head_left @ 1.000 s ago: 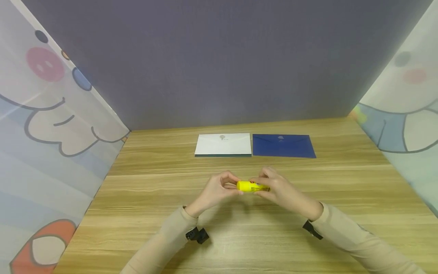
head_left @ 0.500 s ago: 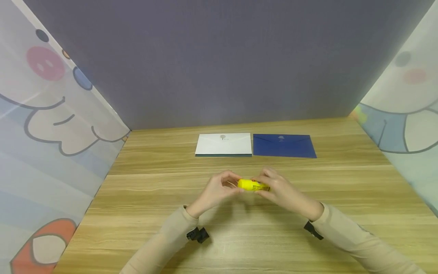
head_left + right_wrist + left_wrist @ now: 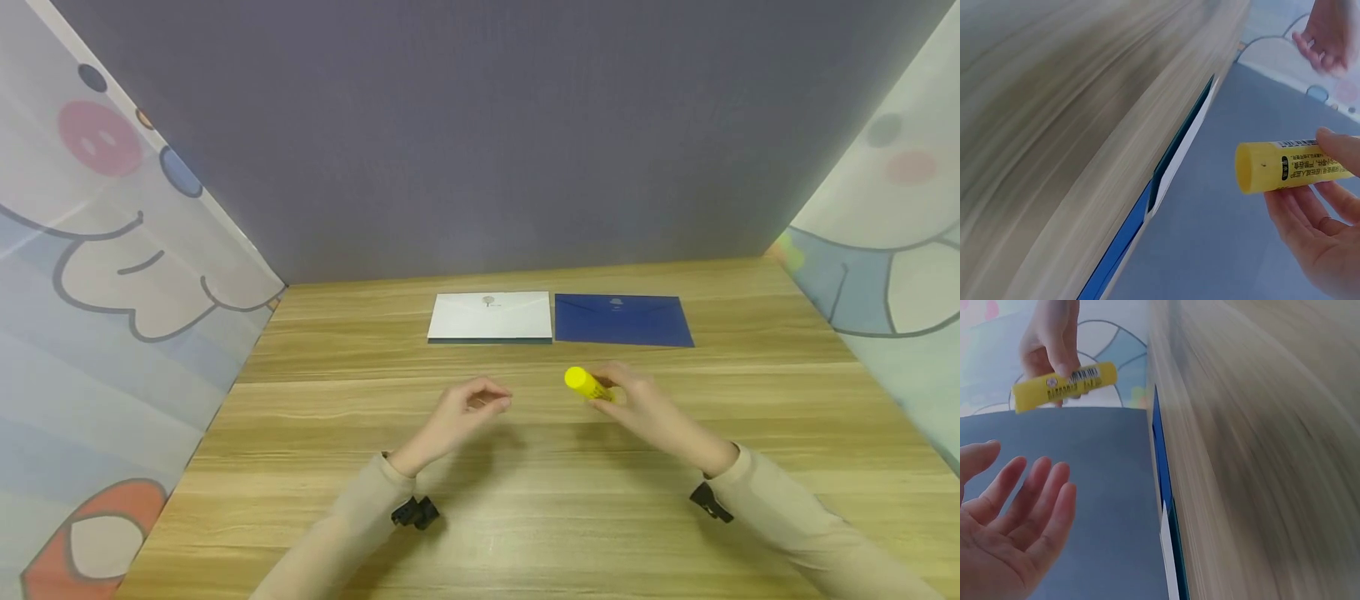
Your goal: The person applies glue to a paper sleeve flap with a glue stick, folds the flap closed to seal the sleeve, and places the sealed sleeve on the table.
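A yellow glue stick (image 3: 581, 381) with printed text is pinched between the thumb and fingers of my right hand (image 3: 637, 408), held up over the table and tilted. In the right wrist view one round end of the glue stick (image 3: 1272, 165) points away from the palm. My left hand (image 3: 457, 417) hovers to the left of it, apart from the glue stick and holding nothing. Its fingers are loosely bent, palm facing inward, as the left hand (image 3: 1016, 525) shows in the left wrist view.
Behind the hands a white envelope (image 3: 489, 317) with a dark green edge lies beside a blue envelope (image 3: 622, 321) on the wooden table (image 3: 337, 358). A grey panel (image 3: 510, 142) stands at the back. Cartoon-printed sheets (image 3: 97, 275) flank both sides.
The left hand has let go of the glue stick and moved left. The right hand has moved right with it, turning one end toward the head camera. The envelopes stay put.
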`<control>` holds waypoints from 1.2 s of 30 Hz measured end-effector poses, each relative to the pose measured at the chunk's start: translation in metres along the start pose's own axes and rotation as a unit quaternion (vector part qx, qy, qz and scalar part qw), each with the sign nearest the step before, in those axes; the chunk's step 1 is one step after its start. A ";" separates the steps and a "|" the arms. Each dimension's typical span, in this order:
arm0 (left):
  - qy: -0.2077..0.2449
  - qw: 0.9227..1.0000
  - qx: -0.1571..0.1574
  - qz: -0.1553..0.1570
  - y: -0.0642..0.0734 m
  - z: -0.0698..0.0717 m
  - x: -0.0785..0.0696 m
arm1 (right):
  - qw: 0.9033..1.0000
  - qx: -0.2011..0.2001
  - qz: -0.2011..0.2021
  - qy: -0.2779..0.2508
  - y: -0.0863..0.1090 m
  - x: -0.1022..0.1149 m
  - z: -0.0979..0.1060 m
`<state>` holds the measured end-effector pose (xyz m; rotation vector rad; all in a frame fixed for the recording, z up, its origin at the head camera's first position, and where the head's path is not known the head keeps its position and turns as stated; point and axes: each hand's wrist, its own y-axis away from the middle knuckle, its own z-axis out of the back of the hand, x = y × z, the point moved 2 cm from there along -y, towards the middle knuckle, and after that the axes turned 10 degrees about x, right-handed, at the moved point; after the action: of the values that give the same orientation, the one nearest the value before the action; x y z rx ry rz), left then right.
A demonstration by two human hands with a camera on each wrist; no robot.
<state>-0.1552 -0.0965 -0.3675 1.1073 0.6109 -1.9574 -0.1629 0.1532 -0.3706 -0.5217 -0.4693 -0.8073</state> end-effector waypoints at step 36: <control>-0.100 0.993 0.000 0.059 0.033 0.034 0.033 | 0.946 -0.142 -0.280 -0.083 0.059 -0.151 0.092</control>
<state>-0.1550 -0.1532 -0.3798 0.9118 0.4268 -1.9360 -0.2261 0.3261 -0.4018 -0.7408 -0.6775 -1.3978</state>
